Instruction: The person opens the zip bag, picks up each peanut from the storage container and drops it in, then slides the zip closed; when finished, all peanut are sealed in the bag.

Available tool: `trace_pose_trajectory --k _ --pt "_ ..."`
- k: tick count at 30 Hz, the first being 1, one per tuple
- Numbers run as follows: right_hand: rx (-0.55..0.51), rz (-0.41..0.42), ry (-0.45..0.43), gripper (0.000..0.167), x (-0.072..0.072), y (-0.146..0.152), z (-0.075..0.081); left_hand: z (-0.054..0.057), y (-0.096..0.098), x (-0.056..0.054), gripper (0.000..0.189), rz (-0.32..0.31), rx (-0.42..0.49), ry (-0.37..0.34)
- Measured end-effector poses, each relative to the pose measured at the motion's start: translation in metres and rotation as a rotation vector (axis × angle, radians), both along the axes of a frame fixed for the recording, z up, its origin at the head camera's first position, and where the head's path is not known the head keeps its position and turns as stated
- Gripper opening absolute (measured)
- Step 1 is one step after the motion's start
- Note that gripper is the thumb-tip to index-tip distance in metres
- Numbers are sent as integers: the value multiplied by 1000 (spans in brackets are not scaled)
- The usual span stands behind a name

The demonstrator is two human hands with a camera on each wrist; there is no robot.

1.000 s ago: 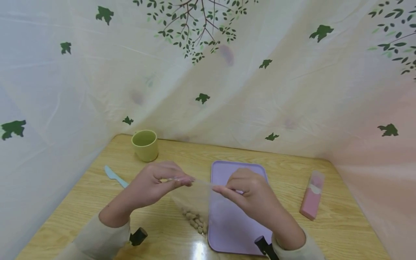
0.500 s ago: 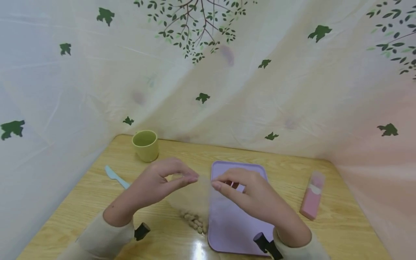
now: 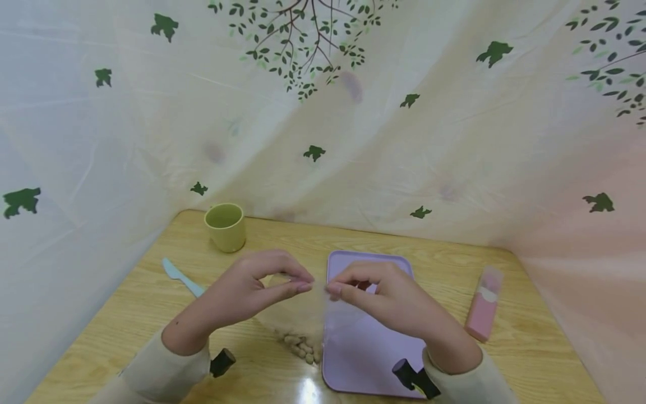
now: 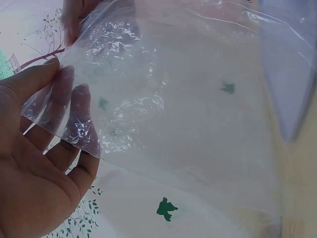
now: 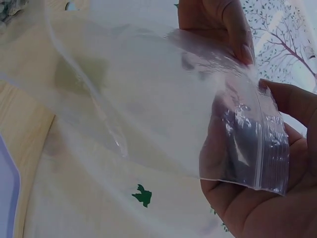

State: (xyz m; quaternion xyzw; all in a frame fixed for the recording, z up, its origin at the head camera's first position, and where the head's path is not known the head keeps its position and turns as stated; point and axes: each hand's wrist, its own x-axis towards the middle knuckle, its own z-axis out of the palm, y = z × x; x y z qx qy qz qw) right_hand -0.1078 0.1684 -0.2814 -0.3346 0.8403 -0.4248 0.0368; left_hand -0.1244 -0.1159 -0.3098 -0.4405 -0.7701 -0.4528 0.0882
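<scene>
A clear zip-lock bag (image 3: 287, 314) hangs from both hands, with several beige peanuts (image 3: 303, 345) gathered at its bottom. My left hand (image 3: 259, 286) pinches the bag's top edge between thumb and fingers. Through the film in the left wrist view, its fingers (image 4: 81, 106) show behind the plastic. My right hand (image 3: 388, 289) pinches the same edge from the other side, its fingertips close to the left ones. In the right wrist view the ridged zip strip (image 5: 260, 144) runs down beside the right thumb. The bag overlaps the left part of a purple tray (image 3: 373, 348).
A yellow-green mug (image 3: 225, 229) stands at the back left of the wooden table (image 3: 121, 331). Left of the left hand lies a light blue knife (image 3: 181, 276). A pink case (image 3: 483, 308) lies at the right. Printed cloth (image 3: 353, 168) rises behind the table.
My left hand has moved slightly right, bringing the fingertips of both hands closer together along the bag's top. The peanuts have stayed at the bag's bottom.
</scene>
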Motion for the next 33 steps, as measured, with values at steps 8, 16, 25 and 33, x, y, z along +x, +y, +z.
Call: trace_pose_trajectory --k 8,16,25,33 --pt "-2 57 -58 18 -2 3 -3 0 -1 1 19 8 -3 -26" --pt "39 11 -66 17 -4 4 -4 -3 -3 -2 17 89 -22 -55" --pt "104 -295 -45 27 -27 8 -17 -23 -6 -53 18 345 -25 -246" --pt "64 -419 -100 50 -59 13 -41 -43 -5 -111 28 378 27 -391"
